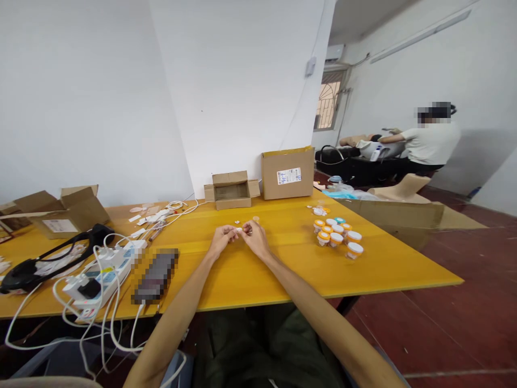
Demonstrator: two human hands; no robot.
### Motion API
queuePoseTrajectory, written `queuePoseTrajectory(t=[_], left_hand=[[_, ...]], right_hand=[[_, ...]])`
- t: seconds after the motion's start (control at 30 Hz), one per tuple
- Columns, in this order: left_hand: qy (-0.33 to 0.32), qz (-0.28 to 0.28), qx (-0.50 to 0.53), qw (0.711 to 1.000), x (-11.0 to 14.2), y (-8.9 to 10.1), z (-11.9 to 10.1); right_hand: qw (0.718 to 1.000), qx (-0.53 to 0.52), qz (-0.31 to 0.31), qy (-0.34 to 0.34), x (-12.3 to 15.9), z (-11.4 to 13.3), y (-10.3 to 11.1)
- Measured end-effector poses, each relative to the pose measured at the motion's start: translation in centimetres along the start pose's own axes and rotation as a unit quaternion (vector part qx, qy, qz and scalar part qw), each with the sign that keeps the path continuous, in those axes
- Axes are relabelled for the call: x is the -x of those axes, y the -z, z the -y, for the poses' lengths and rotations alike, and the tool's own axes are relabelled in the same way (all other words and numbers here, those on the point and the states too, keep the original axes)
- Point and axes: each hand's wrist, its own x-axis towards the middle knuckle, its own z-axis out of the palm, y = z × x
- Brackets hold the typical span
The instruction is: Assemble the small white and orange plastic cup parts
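Both my hands meet over the middle of the yellow table (283, 269). My left hand (222, 238) and my right hand (254, 237) pinch together on a small white object (239, 230) held between the fingertips; I cannot make out what it is. Two small round pieces (237, 221) lie on the table just beyond my hands. A cluster of several small jars with orange and teal lids (337, 234) stands to the right of my right hand.
An open small cardboard box (231, 189) and a taller closed one (287, 173) stand against the wall. At left are a power strip with white cables (97, 275), a blurred phone (155, 276), black goggles (48, 258) and another open box (60, 213). A person (428, 143) works far right.
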Motion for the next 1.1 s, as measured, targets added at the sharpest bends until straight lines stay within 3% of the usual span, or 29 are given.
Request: queuePoseTrajectory(t=[0.37,0.73,0.93,1.1], left_hand=[[0.009,0.005,0.005,1.0,0.33,-0.23,-0.66],[0.007,0.02,0.002,1.0,0.41,-0.12,-0.61],[-0.039,0.03,-0.036,0.998,0.11,-0.34,-0.24],[-0.112,-0.003,-0.131,0.985,0.29,-0.74,0.18]], right_hand=[[0.995,-0.078,0.062,-0.017,-0.09,-0.28,-0.42],[0.995,-0.088,0.046,-0.006,-0.34,-0.69,-0.47],[0.992,-0.098,0.077,-0.023,-0.43,-0.45,0.02],[0.992,-0.095,0.074,-0.036,-0.57,-0.78,0.08]])
